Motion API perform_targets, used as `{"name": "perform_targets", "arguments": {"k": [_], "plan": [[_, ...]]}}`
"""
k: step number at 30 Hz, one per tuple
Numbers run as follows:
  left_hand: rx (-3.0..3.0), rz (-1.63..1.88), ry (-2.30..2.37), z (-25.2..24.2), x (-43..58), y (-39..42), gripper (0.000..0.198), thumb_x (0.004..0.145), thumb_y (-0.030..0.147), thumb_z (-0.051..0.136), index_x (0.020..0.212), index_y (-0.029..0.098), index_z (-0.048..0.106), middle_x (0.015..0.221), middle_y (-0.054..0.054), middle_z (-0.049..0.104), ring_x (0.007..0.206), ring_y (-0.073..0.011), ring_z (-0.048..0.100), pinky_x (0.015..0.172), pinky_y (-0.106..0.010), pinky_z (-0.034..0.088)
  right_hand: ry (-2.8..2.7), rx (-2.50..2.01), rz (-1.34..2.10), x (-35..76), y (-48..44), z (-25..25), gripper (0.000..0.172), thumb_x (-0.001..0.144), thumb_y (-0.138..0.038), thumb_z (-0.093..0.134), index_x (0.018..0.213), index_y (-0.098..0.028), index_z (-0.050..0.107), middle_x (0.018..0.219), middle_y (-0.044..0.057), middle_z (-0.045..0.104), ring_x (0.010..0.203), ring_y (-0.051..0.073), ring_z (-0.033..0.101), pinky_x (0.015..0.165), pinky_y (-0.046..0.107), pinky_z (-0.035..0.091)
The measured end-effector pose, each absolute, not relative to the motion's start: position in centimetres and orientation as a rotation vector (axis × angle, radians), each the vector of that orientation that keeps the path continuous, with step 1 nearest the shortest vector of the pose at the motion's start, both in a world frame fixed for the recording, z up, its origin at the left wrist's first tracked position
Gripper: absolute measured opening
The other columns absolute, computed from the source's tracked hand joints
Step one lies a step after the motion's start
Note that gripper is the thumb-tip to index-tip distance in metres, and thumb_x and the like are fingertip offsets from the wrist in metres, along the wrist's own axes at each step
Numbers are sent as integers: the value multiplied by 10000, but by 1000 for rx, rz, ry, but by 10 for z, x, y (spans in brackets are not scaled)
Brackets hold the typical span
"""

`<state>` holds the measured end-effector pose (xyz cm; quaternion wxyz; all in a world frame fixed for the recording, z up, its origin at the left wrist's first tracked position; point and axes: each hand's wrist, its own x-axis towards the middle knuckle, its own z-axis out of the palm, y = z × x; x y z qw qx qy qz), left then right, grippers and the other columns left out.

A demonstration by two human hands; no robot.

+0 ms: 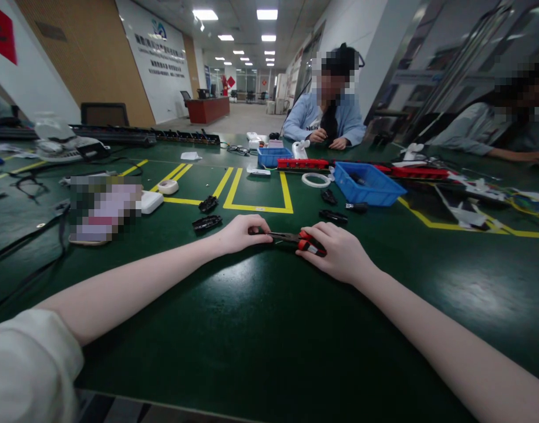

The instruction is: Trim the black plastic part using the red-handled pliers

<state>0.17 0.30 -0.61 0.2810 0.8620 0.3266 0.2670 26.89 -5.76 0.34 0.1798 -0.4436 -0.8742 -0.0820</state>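
My right hand [337, 254] is closed round the red-and-black handles of a pair of pliers [296, 239], which lie low over the green table [260, 329]. My left hand [241, 232] is closed at the pliers' jaw end, pinching something small and dark that I cannot make out. Two black plastic parts [206, 222] [208, 204] lie just beyond my left hand. More black parts [333, 216] rest beyond my right hand.
A blue bin [369, 184] sits at the back right, a smaller blue box [272, 156] behind it, with a red-and-black power strip [302, 164] and a white tape ring [316, 180]. Yellow lines mark the table. Two people sit across. White boxes and cables lie left.
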Motion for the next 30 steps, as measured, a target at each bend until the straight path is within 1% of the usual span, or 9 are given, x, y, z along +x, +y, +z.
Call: {"name": "perform_targets", "arguments": {"k": [2,5,12,16,21,24,26,30], "plan": [[2318,722,868,-6,2,3,176,855,341,674,855,165,693,832,-13,643,726,-148,550,661,-266,405,-2439,-1254,-268,270,-58,3,398,884,-482,577,1145,-184,609,1052,128,658,922,285,607,760,410,488],[2330,721,835,-7,2,5,170,872,323,656,829,162,689,840,-17,642,757,-152,562,680,-265,411,-2384,-1251,-316,270,-58,3,411,876,-493,586,1147,-185,608,1067,135,656,958,300,601,801,435,472],[2353,712,821,-5,3,1,189,899,314,617,812,159,679,869,-28,638,789,-156,579,711,-271,434,-2359,-1149,-352,273,-53,2,377,865,-463,609,1134,-199,618,1073,125,667,1055,308,581,1013,532,376],[2343,757,805,-5,3,-1,188,894,296,611,790,150,667,866,-27,628,778,-152,578,695,-265,429,-2364,-1124,-385,274,-51,-1,396,861,-483,611,1120,-184,628,1047,119,673,1056,299,581,1048,539,356],[2256,730,838,-7,2,1,156,877,280,622,805,150,668,804,-5,600,692,-129,544,636,-248,407,-2388,-1103,-364,275,-51,-1,416,859,-480,618,1137,-171,629,1061,119,670,1073,294,578,1082,538,333],[2234,715,843,-7,2,2,144,878,276,623,834,150,676,795,-4,606,691,-130,542,639,-248,407,-2400,-1099,-357,275,-51,0,428,863,-486,612,1152,-171,631,1063,119,668,1077,297,576,1083,546,329],[2231,721,837,-7,2,2,149,883,280,624,846,147,679,816,-10,620,697,-129,546,647,-249,414,-2411,-1106,-344,275,-52,0,441,870,-487,604,1170,-165,629,1063,125,666,1067,301,578,1061,549,352],[2224,725,846,-9,2,3,152,884,285,634,928,151,690,829,-12,638,675,-125,544,633,-246,418,-2401,-1169,-275,274,-54,1,460,879,-476,592,1196,-144,621,1090,151,651,1000,299,591,896,478,480]]}}
